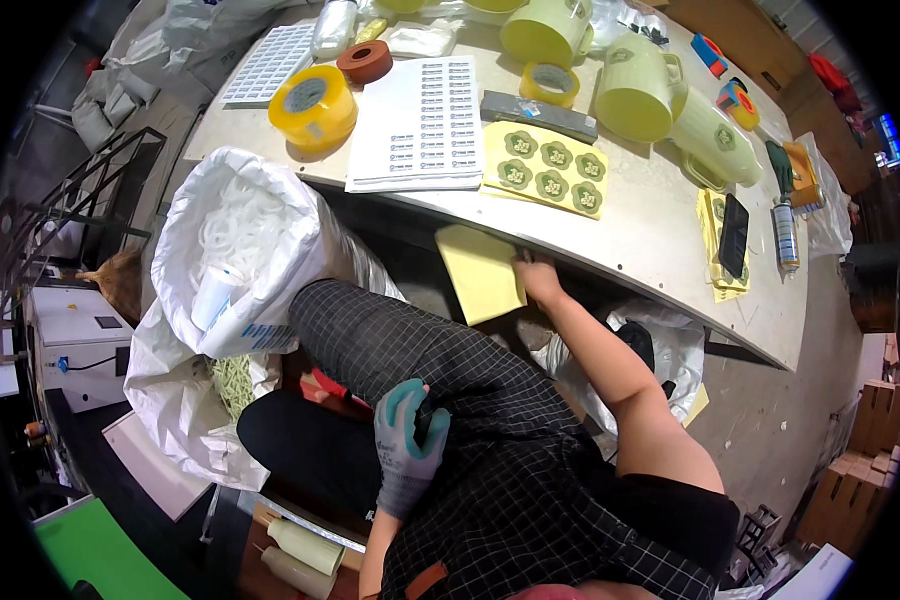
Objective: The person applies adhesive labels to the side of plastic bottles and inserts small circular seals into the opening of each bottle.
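Just below the front edge of the table, my bare right hand [539, 281] is closed on the edge of a plain yellow sheet [478, 276], which hangs down towards my lap. My left hand [407, 437], in a grey and light-blue glove, rests on my dark checked apron [470, 395]. Its thumb stands apart from the fingers, and nothing shows between them. On the table above the sheet lies a yellow sheet of green flower-shaped stickers [550, 168]. Beside it is a stack of white label sheets [417, 130].
A roll of yellow tape [313, 107], a grey bar [539, 117], pale green mugs [642, 88] and a black phone [733, 236] lie on the table [610, 240]. A white sack [315, 215] of clear plastic rings stands at my left. Another bag [682, 345] sits beneath the table.
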`<state>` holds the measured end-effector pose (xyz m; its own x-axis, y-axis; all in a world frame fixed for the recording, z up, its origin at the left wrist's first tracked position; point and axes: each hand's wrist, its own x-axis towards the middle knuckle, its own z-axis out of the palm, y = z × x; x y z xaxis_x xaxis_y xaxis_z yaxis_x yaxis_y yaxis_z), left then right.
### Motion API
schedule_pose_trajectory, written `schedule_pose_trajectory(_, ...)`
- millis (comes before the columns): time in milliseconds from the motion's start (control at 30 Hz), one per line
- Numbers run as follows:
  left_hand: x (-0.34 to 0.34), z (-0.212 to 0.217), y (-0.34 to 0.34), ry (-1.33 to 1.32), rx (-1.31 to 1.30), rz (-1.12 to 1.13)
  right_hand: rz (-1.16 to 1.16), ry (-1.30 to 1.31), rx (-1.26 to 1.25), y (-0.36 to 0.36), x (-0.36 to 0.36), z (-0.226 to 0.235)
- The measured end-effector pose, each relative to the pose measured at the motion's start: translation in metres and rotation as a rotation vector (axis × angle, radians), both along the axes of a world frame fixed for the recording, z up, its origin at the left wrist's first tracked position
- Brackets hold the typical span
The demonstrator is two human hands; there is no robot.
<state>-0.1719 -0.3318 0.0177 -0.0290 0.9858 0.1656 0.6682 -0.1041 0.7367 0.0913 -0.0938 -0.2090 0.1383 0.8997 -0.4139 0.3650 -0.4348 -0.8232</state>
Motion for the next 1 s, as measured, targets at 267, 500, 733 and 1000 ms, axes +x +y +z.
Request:
schedule_pose_trajectory(267, 0.001, -0.003, 0.005, -0.009, -0.043, -0.021, -0.523, -0.068, 0.124, 0.056, 0.019, -0.022)
schedule_pose_trajectory(500, 0.007, -0.005, 0.011, 0.022, -0.072, -0.052, -0.024, 0.048, 0.044, -0.008, 0.003, 0.002)
schedule_pose_trajectory(733, 0.006, -0.003, 0.012, 0.036, -0.099, -0.076, 0.403, -0.457, 1.049, -0.024, 0.018, 0.185)
schedule_pose_trajectory(1000, 0.011, -0.011, 0.011, 0.063, -0.048, -0.066, 0.464, -0.84, 0.913, 0.061, 0.103, 0.199)
